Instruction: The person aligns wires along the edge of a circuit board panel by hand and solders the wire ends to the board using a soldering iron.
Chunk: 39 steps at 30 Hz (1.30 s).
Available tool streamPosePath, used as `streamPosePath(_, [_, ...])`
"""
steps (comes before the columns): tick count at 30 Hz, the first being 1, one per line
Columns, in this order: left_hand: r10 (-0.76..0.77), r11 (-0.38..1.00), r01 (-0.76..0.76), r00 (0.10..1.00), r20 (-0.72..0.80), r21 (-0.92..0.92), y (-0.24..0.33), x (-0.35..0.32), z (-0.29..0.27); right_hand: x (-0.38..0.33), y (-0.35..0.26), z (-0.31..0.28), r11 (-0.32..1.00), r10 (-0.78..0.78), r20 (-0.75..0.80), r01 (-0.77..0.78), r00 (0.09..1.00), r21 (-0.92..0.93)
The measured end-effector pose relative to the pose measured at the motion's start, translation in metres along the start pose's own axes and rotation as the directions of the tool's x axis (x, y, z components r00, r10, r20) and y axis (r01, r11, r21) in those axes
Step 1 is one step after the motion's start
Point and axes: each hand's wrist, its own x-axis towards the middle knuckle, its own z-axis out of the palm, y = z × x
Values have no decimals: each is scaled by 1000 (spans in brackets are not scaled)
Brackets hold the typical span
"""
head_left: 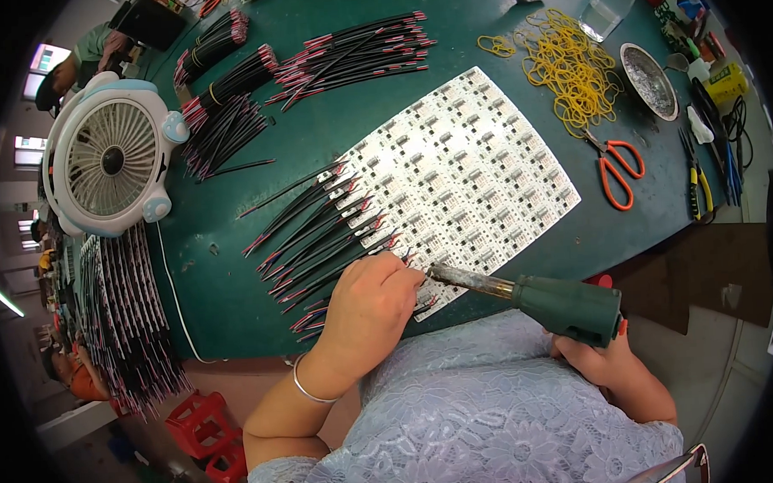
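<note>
A white circuit board panel [478, 170] covered in small components lies slanted on the green table. Black wires [305, 223] with red ends fan out from its left edge. My left hand [376, 297] is closed over the panel's near left edge, among the wires; its fingertips hide whatever they pinch. In my right hand [599, 357] is a green heat gun [568, 307] with a metal nozzle. Its nozzle tip points left and sits close beside my left fingertips. The tool's body covers part of my right hand's fingers.
Bundles of black wires [227, 77] and a loose wire pile [359, 51] lie at the back. A white fan [111, 162] stands at left. Yellow rubber bands [568, 69], a metal bowl [649, 81], orange-handled scissors [616, 174] and pliers [700, 188] are at right.
</note>
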Motion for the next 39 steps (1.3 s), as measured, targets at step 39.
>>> streamPosePath(39, [-284, 958, 283, 921, -267, -43, -52, 25, -89, 7, -25, -3, 975, 221, -41, -220, 974, 40])
